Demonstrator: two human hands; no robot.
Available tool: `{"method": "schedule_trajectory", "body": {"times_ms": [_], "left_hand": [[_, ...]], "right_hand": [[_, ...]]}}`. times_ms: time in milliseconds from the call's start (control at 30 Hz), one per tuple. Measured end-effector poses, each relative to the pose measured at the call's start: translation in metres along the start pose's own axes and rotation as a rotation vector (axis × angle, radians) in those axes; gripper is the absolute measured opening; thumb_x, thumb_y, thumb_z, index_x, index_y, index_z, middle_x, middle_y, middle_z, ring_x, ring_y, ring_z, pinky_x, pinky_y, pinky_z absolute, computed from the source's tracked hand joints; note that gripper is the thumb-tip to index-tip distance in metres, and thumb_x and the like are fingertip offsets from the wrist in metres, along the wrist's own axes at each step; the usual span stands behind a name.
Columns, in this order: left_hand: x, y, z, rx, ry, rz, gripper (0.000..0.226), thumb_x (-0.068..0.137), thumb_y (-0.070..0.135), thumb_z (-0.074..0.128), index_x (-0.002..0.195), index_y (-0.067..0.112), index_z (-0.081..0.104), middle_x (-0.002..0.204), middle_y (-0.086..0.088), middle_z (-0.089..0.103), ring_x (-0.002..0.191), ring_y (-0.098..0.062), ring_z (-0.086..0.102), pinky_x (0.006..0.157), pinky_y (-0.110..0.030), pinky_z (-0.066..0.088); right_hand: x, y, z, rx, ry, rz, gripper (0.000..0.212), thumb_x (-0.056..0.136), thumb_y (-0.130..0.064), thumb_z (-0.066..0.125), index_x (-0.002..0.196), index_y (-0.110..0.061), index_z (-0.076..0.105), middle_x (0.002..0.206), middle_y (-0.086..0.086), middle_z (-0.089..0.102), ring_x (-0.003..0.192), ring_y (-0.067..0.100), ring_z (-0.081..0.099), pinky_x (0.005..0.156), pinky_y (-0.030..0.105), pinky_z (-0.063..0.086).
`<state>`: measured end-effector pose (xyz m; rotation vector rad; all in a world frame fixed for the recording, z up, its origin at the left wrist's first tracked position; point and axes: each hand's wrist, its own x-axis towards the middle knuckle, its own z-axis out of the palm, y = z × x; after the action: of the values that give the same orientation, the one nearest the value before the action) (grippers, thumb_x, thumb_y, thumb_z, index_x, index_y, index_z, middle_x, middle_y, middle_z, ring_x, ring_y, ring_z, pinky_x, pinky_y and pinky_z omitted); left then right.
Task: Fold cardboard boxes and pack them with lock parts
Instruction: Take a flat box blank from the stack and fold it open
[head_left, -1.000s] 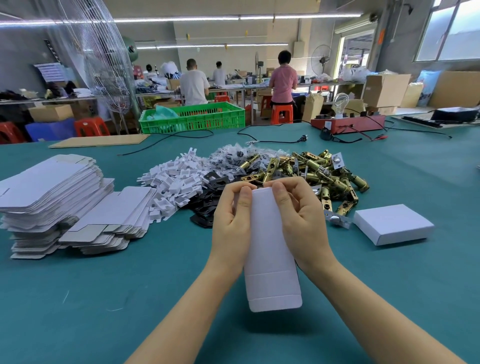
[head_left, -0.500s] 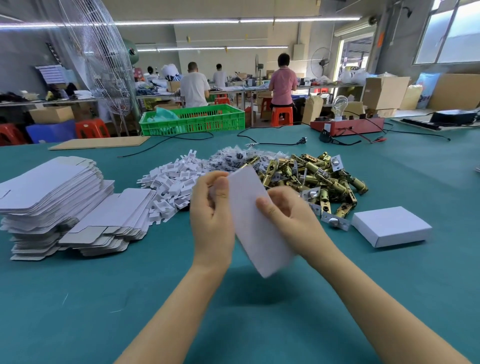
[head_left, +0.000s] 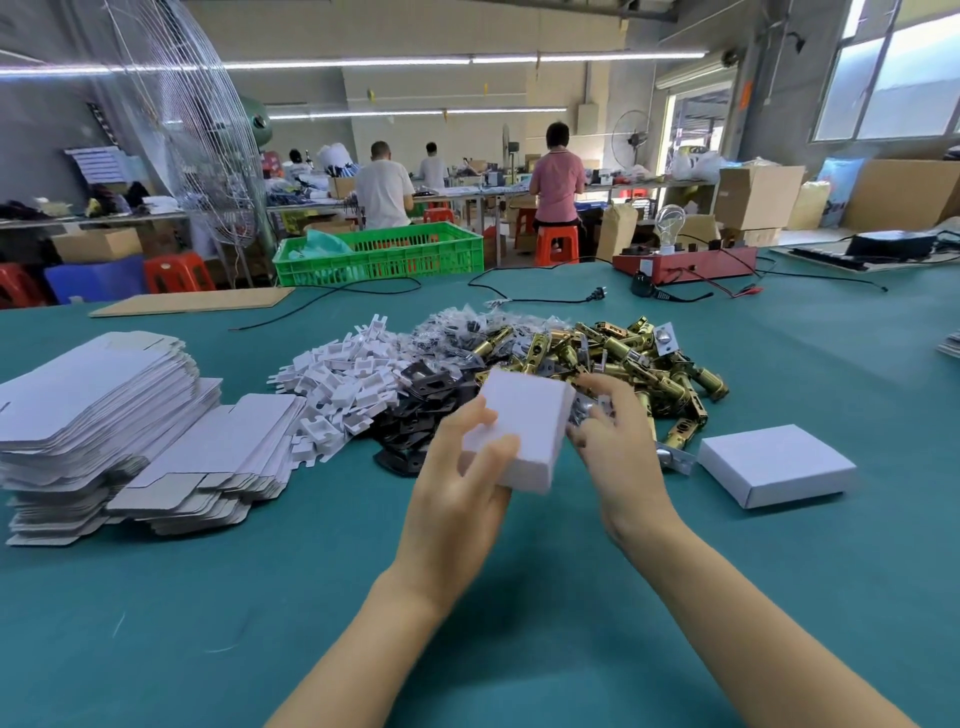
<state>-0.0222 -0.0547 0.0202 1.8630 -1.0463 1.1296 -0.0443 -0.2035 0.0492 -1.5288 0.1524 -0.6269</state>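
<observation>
The left hand (head_left: 457, 483) has its grip clamped on a white cardboard box (head_left: 522, 428), thumb on the near face and fingers wrapped beneath, so the box is lifted above the teal surface (head_left: 208, 597) and tilted with its top face towards the camera. The right hand (head_left: 615, 447) is at the box's right end, fingers bent around that open end; the blur there makes it impossible to tell whether they pinch a flap or only touch it.

Just behind the box lies a heap of black plates (head_left: 415, 410), and to the right of those a pile of brass latch bolts (head_left: 623, 358). To the left of the plates is a mound of white plastic inserts (head_left: 343, 382), with a scatter of small bagged parts (head_left: 452, 332) behind. A finished white box (head_left: 776, 465), closed, lies flat on the surface to the right of the hands, near the brass pile.

Far left, two stacks of flat box blanks (head_left: 104, 415) lean against each other. Farther back stand a green crate (head_left: 384, 254), a red tester box (head_left: 685, 262) with a bulb on it, and a black cable (head_left: 530, 296) trailing across the surface. People work at benches beyond.
</observation>
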Motion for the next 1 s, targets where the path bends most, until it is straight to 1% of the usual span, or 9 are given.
{"method": "schedule_trajectory", "body": {"times_ms": [100, 167, 233, 300, 367, 467, 600, 833, 1000], "left_hand": [[-0.006, -0.001, 0.002, 0.044, -0.039, 0.083, 0.044, 0.076, -0.011, 0.071, 0.103, 0.013, 0.046, 0.134, -0.021, 0.038, 0.123, -0.039, 0.045, 0.084, -0.04, 0.054], [-0.009, 0.002, 0.006, -0.008, -0.153, 0.053, 0.053, 0.073, -0.009, 0.077, 0.107, 0.013, 0.042, 0.145, -0.021, 0.031, 0.127, -0.041, 0.043, 0.088, -0.043, 0.054], [-0.015, 0.005, 0.01, -0.161, -0.291, -0.048, 0.062, 0.077, 0.008, 0.076, 0.122, 0.021, 0.035, 0.156, -0.02, 0.02, 0.145, -0.029, 0.028, 0.106, -0.03, 0.041], [-0.018, 0.012, 0.011, -0.373, -0.358, -0.261, 0.076, 0.08, 0.032, 0.07, 0.137, 0.042, 0.021, 0.16, -0.009, 0.01, 0.149, -0.01, 0.017, 0.109, -0.011, 0.026], [-0.015, 0.018, 0.013, -0.61, -0.297, -0.592, 0.075, 0.081, 0.042, 0.065, 0.135, 0.057, 0.015, 0.155, 0.01, 0.027, 0.136, -0.006, 0.042, 0.101, -0.01, 0.036], [-0.012, 0.009, 0.016, -0.808, -0.168, -0.866, 0.058, 0.087, 0.03, 0.064, 0.138, 0.038, 0.039, 0.129, 0.014, 0.06, 0.112, -0.011, 0.064, 0.09, -0.026, 0.053], [-0.009, -0.011, 0.004, -0.729, -0.139, -0.907, 0.029, 0.091, 0.005, 0.065, 0.112, 0.025, 0.059, 0.109, 0.006, 0.069, 0.099, -0.014, 0.067, 0.085, -0.028, 0.056], [-0.011, -0.022, -0.001, -0.776, -0.206, -0.963, 0.045, 0.069, 0.019, 0.077, 0.105, 0.013, 0.052, 0.103, 0.001, 0.07, 0.093, -0.014, 0.07, 0.079, -0.027, 0.057], [-0.014, -0.028, 0.002, -0.779, -0.285, -0.952, 0.043, 0.073, 0.002, 0.081, 0.109, 0.021, 0.066, 0.101, 0.005, 0.076, 0.096, -0.011, 0.07, 0.077, -0.02, 0.053]], "right_hand": [[0.003, -0.005, 0.0, 0.396, -0.059, 0.396, 0.019, 0.097, -0.015, 0.045, 0.115, -0.018, 0.052, 0.12, 0.001, 0.055, 0.11, 0.032, 0.06, 0.079, 0.043, 0.059], [0.002, -0.003, -0.002, 0.477, -0.215, 0.485, 0.026, 0.096, -0.023, 0.055, 0.118, -0.008, 0.055, 0.11, 0.012, 0.07, 0.093, 0.032, 0.07, 0.073, 0.043, 0.06], [0.001, 0.001, -0.002, 0.46, -0.239, 0.43, 0.031, 0.093, -0.016, 0.059, 0.122, -0.006, 0.054, 0.108, 0.013, 0.071, 0.09, 0.027, 0.071, 0.071, 0.041, 0.06], [0.003, 0.005, -0.004, 0.434, -0.182, 0.345, 0.034, 0.091, -0.01, 0.061, 0.124, -0.012, 0.051, 0.112, 0.01, 0.068, 0.094, 0.026, 0.07, 0.07, 0.04, 0.059], [0.006, 0.009, -0.008, 0.38, -0.207, 0.237, 0.037, 0.089, -0.007, 0.06, 0.125, -0.017, 0.053, 0.112, 0.01, 0.066, 0.094, 0.022, 0.068, 0.072, 0.036, 0.057], [0.007, 0.017, -0.01, 0.272, -0.385, 0.129, 0.041, 0.09, -0.005, 0.057, 0.128, -0.022, 0.056, 0.12, 0.009, 0.066, 0.099, 0.02, 0.065, 0.082, 0.034, 0.056], [0.005, 0.029, -0.007, 0.203, -0.494, 0.11, 0.043, 0.094, -0.003, 0.052, 0.132, -0.024, 0.05, 0.127, 0.0, 0.063, 0.116, 0.019, 0.059, 0.096, 0.036, 0.049], [0.001, 0.033, -0.004, 0.065, -0.568, 0.061, 0.042, 0.099, -0.007, 0.049, 0.133, -0.032, 0.046, 0.125, -0.011, 0.062, 0.113, 0.008, 0.059, 0.093, 0.027, 0.05], [0.001, 0.033, -0.004, 0.042, -0.568, 0.04, 0.042, 0.099, -0.009, 0.05, 0.13, -0.037, 0.047, 0.122, -0.013, 0.063, 0.112, 0.009, 0.06, 0.094, 0.027, 0.051]]}}
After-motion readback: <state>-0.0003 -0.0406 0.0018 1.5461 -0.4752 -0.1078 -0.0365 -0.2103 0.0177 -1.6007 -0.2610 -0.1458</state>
